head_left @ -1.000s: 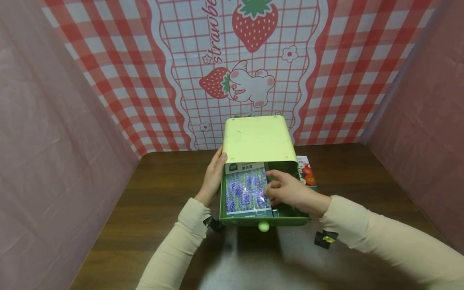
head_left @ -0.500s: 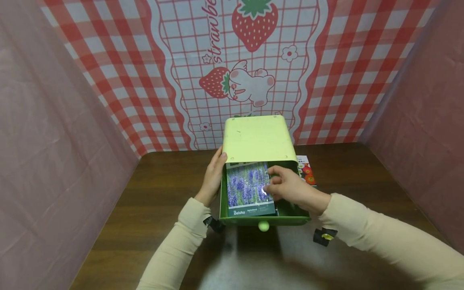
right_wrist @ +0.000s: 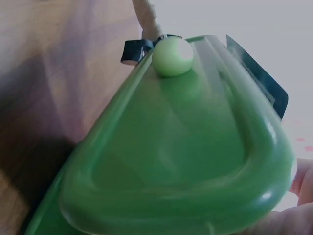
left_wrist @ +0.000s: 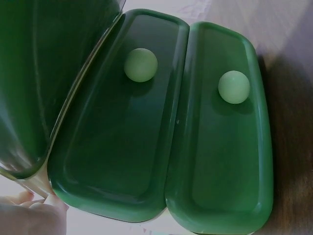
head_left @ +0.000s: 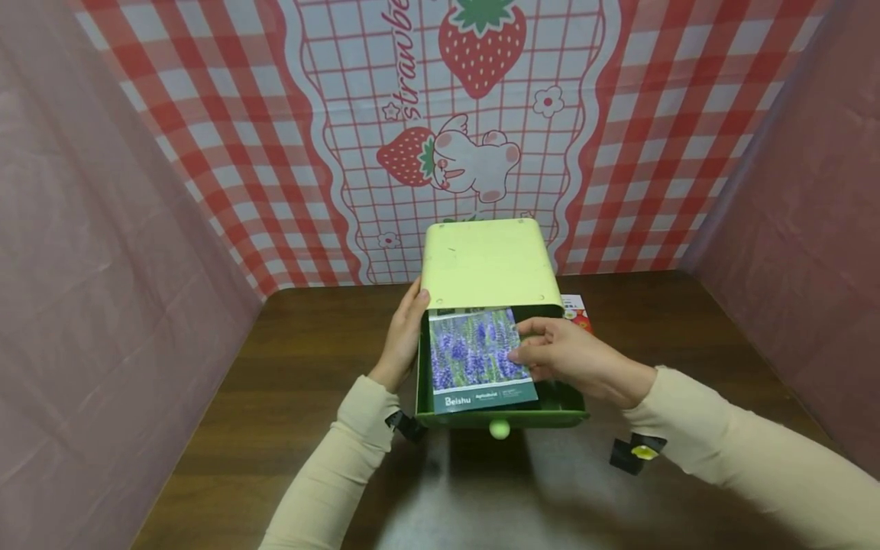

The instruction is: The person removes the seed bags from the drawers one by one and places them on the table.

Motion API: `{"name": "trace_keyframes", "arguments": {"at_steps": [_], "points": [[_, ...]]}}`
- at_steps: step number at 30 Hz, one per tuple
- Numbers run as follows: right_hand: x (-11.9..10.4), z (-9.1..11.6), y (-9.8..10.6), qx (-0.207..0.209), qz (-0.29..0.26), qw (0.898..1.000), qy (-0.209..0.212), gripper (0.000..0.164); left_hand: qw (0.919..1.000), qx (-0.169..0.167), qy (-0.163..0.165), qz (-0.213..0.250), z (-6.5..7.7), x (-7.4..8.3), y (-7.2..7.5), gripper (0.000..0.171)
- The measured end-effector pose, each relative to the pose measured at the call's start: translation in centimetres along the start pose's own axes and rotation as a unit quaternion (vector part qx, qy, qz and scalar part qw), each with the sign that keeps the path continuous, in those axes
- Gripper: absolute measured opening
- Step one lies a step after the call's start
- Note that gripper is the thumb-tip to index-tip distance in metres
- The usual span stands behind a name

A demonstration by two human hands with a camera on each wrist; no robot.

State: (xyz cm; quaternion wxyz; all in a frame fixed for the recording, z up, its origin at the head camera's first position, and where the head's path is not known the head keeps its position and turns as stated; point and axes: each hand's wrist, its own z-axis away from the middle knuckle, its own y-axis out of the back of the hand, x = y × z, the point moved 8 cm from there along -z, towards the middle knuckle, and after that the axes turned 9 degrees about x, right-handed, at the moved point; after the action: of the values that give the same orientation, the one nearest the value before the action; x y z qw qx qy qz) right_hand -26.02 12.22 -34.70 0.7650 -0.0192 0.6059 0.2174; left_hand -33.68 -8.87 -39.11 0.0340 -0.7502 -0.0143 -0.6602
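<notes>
A seed packet with a lavender picture (head_left: 470, 351) lies slanted over the pulled-out top drawer (head_left: 571, 418) of a small yellow-green cabinet (head_left: 491, 263). My right hand (head_left: 577, 359) pinches the packet's right edge between thumb and fingers. The packet's dark lower edge (right_wrist: 266, 83) stands above the drawer front in the right wrist view. Against the cabinet's left side rests my left hand (head_left: 402, 336), its thumb by the front top corner. The left wrist view shows part of this hand (left_wrist: 34, 215) beside the drawers. The packet covers much of the drawer's inside.
Another seed packet with red flowers (head_left: 580, 313) lies on the wooden table (head_left: 316, 351) right of the cabinet, partly hidden by it. Below the open drawer, two drawer fronts with round knobs (left_wrist: 141, 65) are closed. A strawberry-print cloth (head_left: 619, 153) hangs behind.
The lavender packet has come forward and up, its lower edge rising and tilting at the drawer front. My right hand has shifted slightly right with it. My left hand has stayed put.
</notes>
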Motion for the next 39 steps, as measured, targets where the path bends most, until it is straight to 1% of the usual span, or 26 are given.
{"name": "trace_keyframes", "arguments": {"at_steps": [6, 9, 12, 14, 16, 20, 22, 23, 26, 28, 31, 34, 36, 37, 39], "points": [[0.1, 1.3, 0.0, -0.021, 0.017, 1.000, -0.007, 0.064, 0.9998, -0.010, -0.003, 0.015, 0.1, 0.1, -0.1, 0.064], [0.1, 2.0, -0.1, -0.039, 0.004, 0.999, -0.013, 0.061, 0.9998, -0.011, -0.003, 0.016, 0.1, 0.1, -0.1, 0.063], [-0.1, 2.7, -0.3, -0.064, -0.013, 0.998, -0.008, 0.060, 0.9998, -0.008, -0.004, 0.015, 0.0, 0.1, -0.1, 0.063], [-0.4, 3.2, -0.5, -0.079, -0.021, 0.997, -0.002, 0.057, 0.9999, -0.006, -0.006, 0.015, 0.0, 0.1, -0.1, 0.063], [-0.6, 3.7, -0.5, -0.086, -0.014, 0.996, 0.007, 0.053, 0.9998, -0.002, -0.010, 0.015, -0.1, 0.1, 0.0, 0.062], [-1.0, 4.3, -0.5, -0.088, -0.006, 0.996, 0.017, 0.039, 0.9997, 0.000, -0.014, 0.020, -0.1, 0.3, -0.1, 0.060], [-1.3, 4.4, -0.2, -0.075, -0.002, 0.997, 0.023, 0.034, 0.9995, -0.003, -0.011, 0.028, -0.2, 0.3, -0.2, 0.060], [-1.4, 4.4, 0.1, -0.066, -0.001, 0.997, 0.027, 0.032, 0.9994, -0.004, -0.004, 0.033, -0.2, 0.3, -0.2, 0.059], [-1.8, 4.2, 1.2, -0.028, -0.004, 0.999, 0.031, 0.028, 0.9990, -0.004, 0.011, 0.043, -0.2, 0.0, -0.1, 0.059], [-1.9, 4.1, 2.1, -0.006, -0.015, 0.999, 0.029, 0.027, 0.9987, -0.004, 0.019, 0.048, -0.2, -0.2, -0.1, 0.059], [-2.3, 3.8, 3.8, 0.030, -0.038, 0.998, 0.029, 0.023, 0.9990, -0.005, 0.017, 0.041, -0.2, -0.2, 0.0, 0.059], [-2.7, 3.7, 6.0, 0.072, -0.047, 0.996, 0.039, 0.015, 0.9992, -0.005, 0.020, 0.035, -0.1, -0.2, 0.0, 0.059], [-3.0, 3.5, 7.5, 0.104, -0.059, 0.992, 0.047, 0.009, 0.9994, -0.004, 0.020, 0.029, -0.1, -0.2, 0.0, 0.059], [-3.0, 3.4, 8.3, 0.120, -0.064, 0.989, 0.051, 0.008, 0.9994, -0.004, 0.020, 0.027, -0.1, -0.2, 0.0, 0.059], [-3.1, 3.0, 9.7, 0.146, -0.091, 0.984, 0.051, 0.008, 0.9996, -0.005, 0.019, 0.023, -0.1, -0.2, -0.1, 0.061]]}}
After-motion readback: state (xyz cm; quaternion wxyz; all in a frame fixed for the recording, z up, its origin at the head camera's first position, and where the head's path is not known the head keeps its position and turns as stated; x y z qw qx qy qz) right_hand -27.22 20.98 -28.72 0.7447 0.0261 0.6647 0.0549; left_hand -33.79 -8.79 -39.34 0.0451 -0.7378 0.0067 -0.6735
